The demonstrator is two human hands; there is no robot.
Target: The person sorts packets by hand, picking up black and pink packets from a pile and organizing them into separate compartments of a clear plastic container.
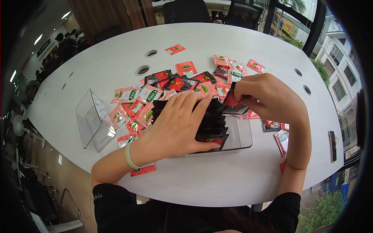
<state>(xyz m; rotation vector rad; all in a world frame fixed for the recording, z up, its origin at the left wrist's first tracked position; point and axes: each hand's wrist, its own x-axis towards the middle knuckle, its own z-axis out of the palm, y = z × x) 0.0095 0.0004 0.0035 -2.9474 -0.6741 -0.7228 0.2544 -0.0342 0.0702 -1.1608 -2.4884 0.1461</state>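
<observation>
A clear plastic box (243, 138) stands near the front of the table, with a row of black sachets (211, 125) upright in it. My left hand (175, 126) lies across the row, its thumb on the near side and its fingers over the far side, gripping the sachets. At the box's right part, my right hand (270, 95) pinches one black and red sachet (232, 104) by its upper edge. Loose black and red sachets (181, 83) and pink Cozy sachets (149, 94) lie piled behind and left of the box.
An empty clear plastic box (95, 122) rests at the left. More sachets (282, 140) lie right of my right forearm, and a phone-like dark object (332, 146) is by the right edge. The white table (217, 182) has round holes; chairs (186, 11) stand beyond.
</observation>
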